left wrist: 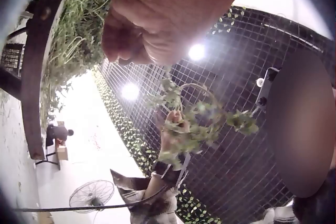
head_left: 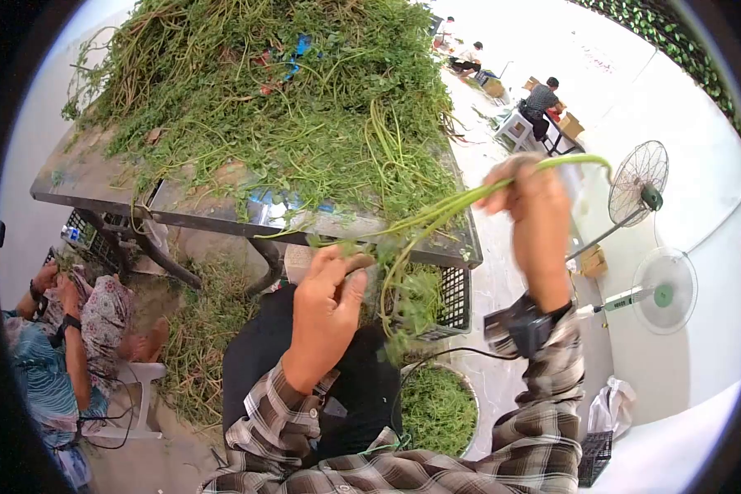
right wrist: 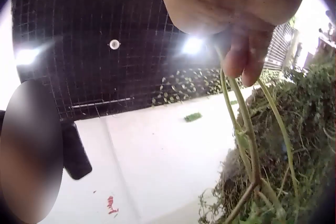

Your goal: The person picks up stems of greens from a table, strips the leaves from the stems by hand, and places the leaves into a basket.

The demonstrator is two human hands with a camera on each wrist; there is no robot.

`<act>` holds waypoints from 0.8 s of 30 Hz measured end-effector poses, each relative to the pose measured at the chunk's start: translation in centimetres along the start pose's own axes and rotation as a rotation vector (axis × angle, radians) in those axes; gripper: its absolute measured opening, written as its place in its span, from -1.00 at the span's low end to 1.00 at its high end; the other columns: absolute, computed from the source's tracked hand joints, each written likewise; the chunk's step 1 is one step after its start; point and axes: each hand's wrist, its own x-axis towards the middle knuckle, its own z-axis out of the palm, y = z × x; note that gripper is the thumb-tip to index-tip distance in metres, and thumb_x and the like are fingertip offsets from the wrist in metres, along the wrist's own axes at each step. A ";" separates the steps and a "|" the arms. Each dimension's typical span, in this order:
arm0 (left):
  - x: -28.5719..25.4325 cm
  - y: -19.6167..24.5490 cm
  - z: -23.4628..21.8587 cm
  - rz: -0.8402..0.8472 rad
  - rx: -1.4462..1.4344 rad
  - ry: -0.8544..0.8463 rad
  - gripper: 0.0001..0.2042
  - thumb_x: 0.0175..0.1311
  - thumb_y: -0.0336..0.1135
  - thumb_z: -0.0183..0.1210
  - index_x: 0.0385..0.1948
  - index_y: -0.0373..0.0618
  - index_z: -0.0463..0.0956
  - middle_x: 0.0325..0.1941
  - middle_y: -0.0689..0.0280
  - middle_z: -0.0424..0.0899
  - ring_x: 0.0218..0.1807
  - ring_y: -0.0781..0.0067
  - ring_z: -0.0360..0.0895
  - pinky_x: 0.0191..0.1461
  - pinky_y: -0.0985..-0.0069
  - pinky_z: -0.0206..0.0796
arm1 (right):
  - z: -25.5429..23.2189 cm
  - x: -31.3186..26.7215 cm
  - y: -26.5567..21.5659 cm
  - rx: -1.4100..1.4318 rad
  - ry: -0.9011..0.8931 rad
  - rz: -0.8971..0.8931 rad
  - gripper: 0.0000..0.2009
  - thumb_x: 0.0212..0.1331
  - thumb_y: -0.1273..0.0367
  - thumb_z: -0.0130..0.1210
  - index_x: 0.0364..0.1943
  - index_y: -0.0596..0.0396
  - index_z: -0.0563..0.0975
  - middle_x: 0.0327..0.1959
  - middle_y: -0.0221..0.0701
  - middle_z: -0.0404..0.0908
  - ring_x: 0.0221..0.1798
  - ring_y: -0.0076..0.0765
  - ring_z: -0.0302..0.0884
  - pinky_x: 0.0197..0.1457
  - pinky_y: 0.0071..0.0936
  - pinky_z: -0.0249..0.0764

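Note:
Long green stems (head_left: 445,207) stretch from my raised right hand (head_left: 535,218), whose fingers grip them; their leafy ends hang between my hands. In the right wrist view, forked stems (right wrist: 247,124) hang below the curled fingers of my right hand (right wrist: 231,3). Lower and to the left, my left hand (head_left: 325,317) has bent fingers beside the stems; whether it pinches any is unclear. In the left wrist view, my left hand (left wrist: 157,19) is close to the camera, with leafy sprigs (left wrist: 194,124) beyond it, in front of my right hand (left wrist: 172,140).
A large heap of greens (head_left: 280,99) covers much of the table (head_left: 198,212). Below are a black crate (head_left: 454,298) and a round container of leaves (head_left: 438,407). Another person (head_left: 53,362) sits at the left; fans (head_left: 663,292) stand at the right. A cable crosses near my right sleeve.

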 end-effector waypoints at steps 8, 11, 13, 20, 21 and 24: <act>0.4 0.0 -0.9 0.057 -0.057 0.136 -0.80 0.33 -0.34 -0.02 -0.17 -0.24 0.52 -0.06 0.35 0.45 -0.44 0.72 0.37 -0.43 0.74 0.26 | 6.0 -6.5 4.4 0.019 -0.259 0.147 -0.78 0.30 0.31 -0.13 -0.30 0.22 0.41 -0.50 -0.30 0.51 -0.46 -0.36 0.51 -0.36 -0.48 0.40; 0.2 0.2 -0.4 -0.023 -0.153 0.102 -0.77 0.34 -0.31 -0.02 -0.10 -0.20 0.49 -0.10 0.38 0.50 -0.45 0.75 0.34 -0.46 0.76 0.22 | 8.7 -8.9 7.0 -0.117 -0.337 0.055 -0.84 0.24 0.38 -0.08 -0.28 0.23 0.41 -0.52 -0.15 0.47 -0.43 -0.03 0.48 -0.38 -0.32 0.37; 0.2 0.3 -0.4 -0.133 -0.263 0.081 -0.73 0.32 -0.28 0.02 -0.03 -0.19 0.45 -0.18 0.41 0.54 -0.46 0.77 0.28 -0.48 0.74 0.16 | 10.1 -10.5 6.9 -0.070 -0.390 0.085 -0.86 0.21 0.41 -0.05 -0.27 0.22 0.41 -0.51 -0.11 0.46 -0.40 0.08 0.44 -0.36 -0.25 0.35; 0.2 0.9 -0.3 -0.158 -0.093 -0.098 -0.71 0.13 -0.37 0.20 -0.09 -0.21 0.51 -0.35 0.37 0.55 -0.52 0.69 0.30 -0.46 0.66 0.21 | 12.3 -13.6 7.8 -0.016 -0.555 -0.021 -0.71 0.07 0.50 0.03 -0.09 0.22 0.37 -0.25 0.00 0.47 -0.15 0.22 0.40 -0.16 -0.17 0.40; 0.0 0.6 0.1 -0.129 -0.126 -0.055 -0.75 0.12 -0.39 0.20 -0.16 -0.24 0.54 -0.44 0.34 0.53 -0.49 0.61 0.36 -0.43 0.61 0.23 | 12.2 -13.8 7.8 0.004 -0.588 -0.023 -0.72 0.06 0.50 0.03 -0.10 0.22 0.38 -0.25 -0.01 0.48 -0.16 0.22 0.41 -0.16 -0.16 0.39; 0.0 0.1 -0.1 -0.061 -0.077 -0.039 -0.79 0.17 -0.38 0.17 -0.19 -0.27 0.55 -0.42 0.37 0.55 -0.42 0.63 0.39 -0.33 0.62 0.26 | 11.1 -13.2 6.7 -0.052 -0.587 -0.063 -0.76 0.06 0.50 0.05 -0.15 0.22 0.41 -0.29 -0.06 0.49 -0.20 0.15 0.44 -0.18 -0.19 0.40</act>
